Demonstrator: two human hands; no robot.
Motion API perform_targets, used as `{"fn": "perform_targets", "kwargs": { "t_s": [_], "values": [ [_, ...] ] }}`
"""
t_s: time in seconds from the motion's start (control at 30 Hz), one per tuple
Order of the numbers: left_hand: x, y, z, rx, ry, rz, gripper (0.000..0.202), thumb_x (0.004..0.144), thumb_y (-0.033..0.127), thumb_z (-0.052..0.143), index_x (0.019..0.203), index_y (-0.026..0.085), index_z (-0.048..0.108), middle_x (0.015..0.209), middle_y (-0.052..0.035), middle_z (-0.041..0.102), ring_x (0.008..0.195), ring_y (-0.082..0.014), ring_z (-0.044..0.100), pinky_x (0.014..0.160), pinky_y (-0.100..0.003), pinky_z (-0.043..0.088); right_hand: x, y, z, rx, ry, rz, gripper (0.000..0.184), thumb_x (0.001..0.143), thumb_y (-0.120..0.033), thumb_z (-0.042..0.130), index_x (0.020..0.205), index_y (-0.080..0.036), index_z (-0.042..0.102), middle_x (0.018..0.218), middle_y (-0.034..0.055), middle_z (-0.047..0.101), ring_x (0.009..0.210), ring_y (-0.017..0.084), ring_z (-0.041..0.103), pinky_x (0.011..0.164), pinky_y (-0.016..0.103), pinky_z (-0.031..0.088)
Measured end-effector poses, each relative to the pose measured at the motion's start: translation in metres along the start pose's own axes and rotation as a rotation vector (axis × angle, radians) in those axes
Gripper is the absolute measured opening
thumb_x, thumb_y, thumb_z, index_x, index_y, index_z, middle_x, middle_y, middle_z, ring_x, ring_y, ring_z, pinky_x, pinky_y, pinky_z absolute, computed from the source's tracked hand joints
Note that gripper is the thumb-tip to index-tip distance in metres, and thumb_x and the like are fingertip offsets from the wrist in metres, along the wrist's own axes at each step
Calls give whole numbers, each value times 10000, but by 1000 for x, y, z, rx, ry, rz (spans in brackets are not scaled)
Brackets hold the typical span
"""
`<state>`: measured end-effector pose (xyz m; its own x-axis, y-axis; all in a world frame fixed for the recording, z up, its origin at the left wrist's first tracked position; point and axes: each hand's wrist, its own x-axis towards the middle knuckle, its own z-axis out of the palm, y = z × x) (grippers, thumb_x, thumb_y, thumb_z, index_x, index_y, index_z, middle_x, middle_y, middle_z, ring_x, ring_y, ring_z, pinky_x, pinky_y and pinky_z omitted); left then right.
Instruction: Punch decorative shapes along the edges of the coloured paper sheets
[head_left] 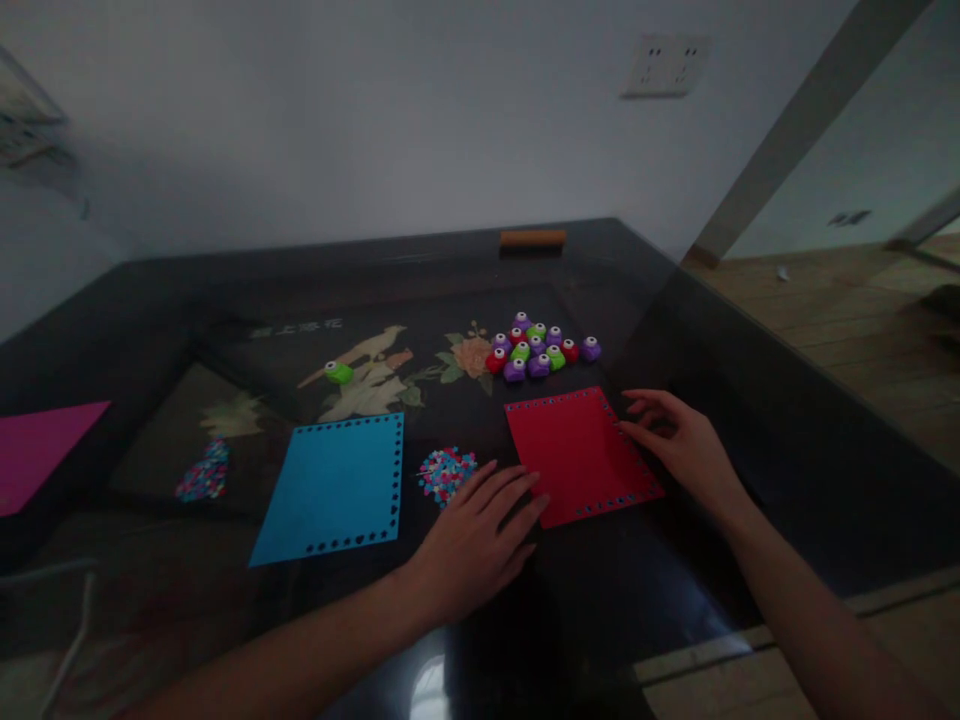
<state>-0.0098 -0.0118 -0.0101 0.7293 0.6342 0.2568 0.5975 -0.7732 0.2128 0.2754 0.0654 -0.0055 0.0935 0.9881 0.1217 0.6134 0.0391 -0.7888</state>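
The red sheet lies on the table between the left hand, fingers loosely spread, and the right hand, its narrow grip possibly pinching the edge; I cannot tell. A careless leftward sweep could scatter the confetti.

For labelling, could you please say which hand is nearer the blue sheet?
Left: the left hand is right of the blue sheet; the right hand is farther, at the right edge of the red sheet.
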Motion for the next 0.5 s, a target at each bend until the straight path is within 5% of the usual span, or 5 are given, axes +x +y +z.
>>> {"fn": "perform_targets", "kwargs": {
  "t_s": [0.27,0.5],
  "values": [
    [2,12,-32,-32,83,180,309,922,240,451,1212,184,542,1286,-66,588,1213,-185,501,1107,-397,323,3,5,1,-28,36,-59,480,673,-500,668,1038,-191,622,865,73,625,702,209,588,592,350,477],
    [-3,-14,-75,-77,79,14,304,934,216,419,1214,210,537,1276,-79,580,1173,-195,528,970,-389,462,7,12,0,0,66,-66,470,674,-507,666,1015,-185,632,839,70,628,705,218,598,587,354,483]
  ]
}}
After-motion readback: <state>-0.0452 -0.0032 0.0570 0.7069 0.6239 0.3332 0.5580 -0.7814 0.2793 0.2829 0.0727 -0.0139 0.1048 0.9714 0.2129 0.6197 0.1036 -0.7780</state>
